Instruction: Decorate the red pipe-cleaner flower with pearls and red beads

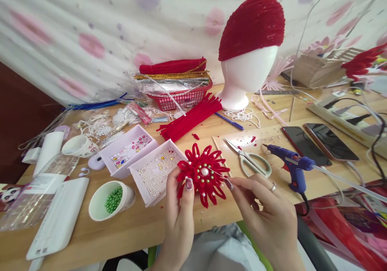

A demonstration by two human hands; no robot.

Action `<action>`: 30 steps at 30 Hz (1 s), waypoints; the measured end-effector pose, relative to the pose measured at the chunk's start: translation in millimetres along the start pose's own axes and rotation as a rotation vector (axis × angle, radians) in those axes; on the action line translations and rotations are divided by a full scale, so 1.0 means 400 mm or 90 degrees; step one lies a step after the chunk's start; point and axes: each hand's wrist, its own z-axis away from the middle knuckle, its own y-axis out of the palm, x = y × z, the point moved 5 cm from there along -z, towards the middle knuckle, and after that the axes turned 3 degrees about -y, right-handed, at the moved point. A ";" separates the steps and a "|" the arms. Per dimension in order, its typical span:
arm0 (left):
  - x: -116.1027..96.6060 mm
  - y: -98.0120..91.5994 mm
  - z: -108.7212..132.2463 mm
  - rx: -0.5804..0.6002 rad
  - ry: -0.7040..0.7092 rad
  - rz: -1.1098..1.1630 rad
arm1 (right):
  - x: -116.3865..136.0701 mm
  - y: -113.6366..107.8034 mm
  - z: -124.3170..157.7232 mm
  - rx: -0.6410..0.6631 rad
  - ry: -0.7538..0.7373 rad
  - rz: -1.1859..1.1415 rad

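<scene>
Left hand (179, 227), edge pinch on red flower (203, 175); right hand (269, 210), pinch on thin strand (218, 174), scissors (242, 153) close beyond

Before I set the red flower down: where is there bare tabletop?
Best patch: the wooden tabletop near its front edge, between the green-bead cup and left hand, in front of the pearl tray. Scraps litter the strip between blue pen and scissors. Crowded: around the red basket, and by the glue gun and phones.

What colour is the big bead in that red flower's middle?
The central bead is pearly white, as the head view shows.
</scene>
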 end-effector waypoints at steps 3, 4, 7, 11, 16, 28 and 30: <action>-0.008 0.009 0.003 0.006 -0.008 -0.006 | -0.007 0.001 0.003 -0.014 0.031 -0.023; -0.010 0.011 0.003 0.009 -0.009 -0.008 | -0.009 0.002 0.004 -0.017 0.042 -0.026; -0.013 0.015 0.004 0.022 -0.006 -0.012 | -0.013 0.002 0.005 -0.026 0.073 -0.030; -0.015 0.018 0.006 0.041 0.008 -0.023 | -0.020 0.002 0.006 -0.031 0.099 -0.050; -0.013 0.025 0.009 0.049 0.001 -0.024 | -0.028 0.004 0.011 -0.040 0.114 -0.070; 0.002 0.031 0.007 0.042 -0.026 0.012 | -0.026 -0.025 0.001 -0.023 0.026 -0.026; 0.001 0.031 0.004 0.045 -0.010 0.010 | -0.020 -0.030 -0.006 -0.007 -0.017 -0.006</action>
